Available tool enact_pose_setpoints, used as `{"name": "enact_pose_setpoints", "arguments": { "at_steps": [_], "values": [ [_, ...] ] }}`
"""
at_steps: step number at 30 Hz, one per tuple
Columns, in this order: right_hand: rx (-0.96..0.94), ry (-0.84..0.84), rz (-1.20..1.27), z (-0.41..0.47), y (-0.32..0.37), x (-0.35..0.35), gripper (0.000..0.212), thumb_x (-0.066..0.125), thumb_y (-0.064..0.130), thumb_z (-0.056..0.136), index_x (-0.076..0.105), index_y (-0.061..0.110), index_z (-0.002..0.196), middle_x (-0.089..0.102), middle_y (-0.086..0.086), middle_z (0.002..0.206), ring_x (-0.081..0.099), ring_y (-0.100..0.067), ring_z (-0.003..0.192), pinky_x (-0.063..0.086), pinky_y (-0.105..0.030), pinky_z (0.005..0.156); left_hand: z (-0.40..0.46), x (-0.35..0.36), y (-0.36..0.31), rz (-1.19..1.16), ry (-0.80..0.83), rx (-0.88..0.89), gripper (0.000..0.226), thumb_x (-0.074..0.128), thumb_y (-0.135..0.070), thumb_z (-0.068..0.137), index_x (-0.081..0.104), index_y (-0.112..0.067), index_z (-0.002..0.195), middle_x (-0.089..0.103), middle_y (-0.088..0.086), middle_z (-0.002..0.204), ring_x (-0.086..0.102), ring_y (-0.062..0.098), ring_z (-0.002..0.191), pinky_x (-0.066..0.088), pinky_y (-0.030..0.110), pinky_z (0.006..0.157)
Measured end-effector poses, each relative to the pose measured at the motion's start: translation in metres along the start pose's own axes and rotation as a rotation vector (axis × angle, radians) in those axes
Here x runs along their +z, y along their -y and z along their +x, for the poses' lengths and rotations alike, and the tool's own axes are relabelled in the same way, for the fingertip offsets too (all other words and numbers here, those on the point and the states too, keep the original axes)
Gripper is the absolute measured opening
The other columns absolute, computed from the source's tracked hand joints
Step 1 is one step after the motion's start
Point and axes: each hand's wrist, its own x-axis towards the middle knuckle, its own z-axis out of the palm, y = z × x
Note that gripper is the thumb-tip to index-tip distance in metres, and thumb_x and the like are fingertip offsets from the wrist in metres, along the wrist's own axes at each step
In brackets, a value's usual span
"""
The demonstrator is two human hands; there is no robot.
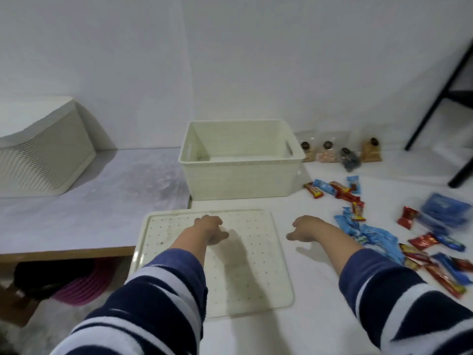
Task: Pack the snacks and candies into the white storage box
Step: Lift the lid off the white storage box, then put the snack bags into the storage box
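Observation:
The white storage box [240, 175] stands without its lid at the middle of the white surface, and its inside looks bare. Its flat lid [179, 252] lies in front of it. My left hand [211, 229] hovers over the lid with fingers loosely curled, holding nothing. My right hand [305, 228] hangs just right of the lid, also holding nothing. Red and blue wrapped candies [340, 192] lie scattered to the right, with blue packets [376, 235] beside my right forearm. Small clear snack bags [327, 152] stand behind them by the wall.
A blue pouch [445, 210] lies at the far right among the candies. A second white bin [43, 147] rests tilted on the lower table at left. A black stand leg [435, 93] rises at the right. Pink items [82, 283] sit under the left table.

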Motion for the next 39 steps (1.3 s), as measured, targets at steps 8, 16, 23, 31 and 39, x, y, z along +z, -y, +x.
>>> {"name": "enact_pose_setpoints", "arguments": {
  "at_steps": [8,16,23,31,39],
  "values": [
    [0.108,-0.099,0.124,0.023,-0.108,-0.047,0.065,0.049,0.048,0.093,0.039,0.009,0.144,0.040,-0.007,0.150,0.042,-0.026,0.134,0.037,-0.034,0.109,0.041,-0.005,-0.151,-0.032,-0.009,0.280,0.054,0.052,-0.040,0.094,0.040,-0.020,0.142,0.035,0.007,0.149,0.037,0.027,0.136,0.032,0.039,0.112],
    [0.042,-0.193,0.219,0.127,-0.187,-0.116,0.044,0.053,0.040,0.091,0.059,0.009,0.121,0.057,-0.011,0.132,0.055,-0.025,0.115,0.044,-0.029,0.092,0.140,0.001,-0.291,-0.279,-0.024,0.348,0.048,0.056,-0.033,0.093,0.048,-0.016,0.137,0.048,0.006,0.142,0.046,0.023,0.128,0.037,0.028,0.103],
    [-0.127,-0.292,0.724,0.259,-0.217,-0.167,0.044,0.057,0.027,0.093,0.049,0.021,0.136,0.055,-0.007,0.133,0.057,-0.019,0.100,0.042,-0.021,0.074,0.265,-0.007,-0.342,-0.591,-0.269,0.176,0.046,0.053,-0.027,0.095,0.042,-0.023,0.140,0.043,0.007,0.145,0.046,0.025,0.128,0.038,0.030,0.103],
    [-0.097,-0.377,0.699,0.378,-0.211,-0.174,0.060,0.049,0.017,0.091,0.029,0.034,0.144,0.045,-0.014,0.140,0.050,-0.034,0.122,0.046,-0.037,0.098,0.362,-0.013,-0.354,-0.626,-0.442,0.090,0.070,0.058,-0.021,0.093,0.018,-0.028,0.151,0.033,0.011,0.150,0.030,0.028,0.138,0.028,0.039,0.111],
    [-0.107,-0.580,0.795,0.413,-0.208,-0.175,0.086,0.048,-0.003,0.090,0.009,0.049,0.145,0.055,-0.007,0.127,0.058,-0.027,0.105,0.054,-0.044,0.085,0.401,-0.014,-0.356,-0.835,-0.413,0.079,0.076,0.056,-0.010,0.093,0.023,-0.065,0.135,0.059,-0.006,0.123,0.057,0.020,0.114,0.047,0.045,0.099]
  ]
}}
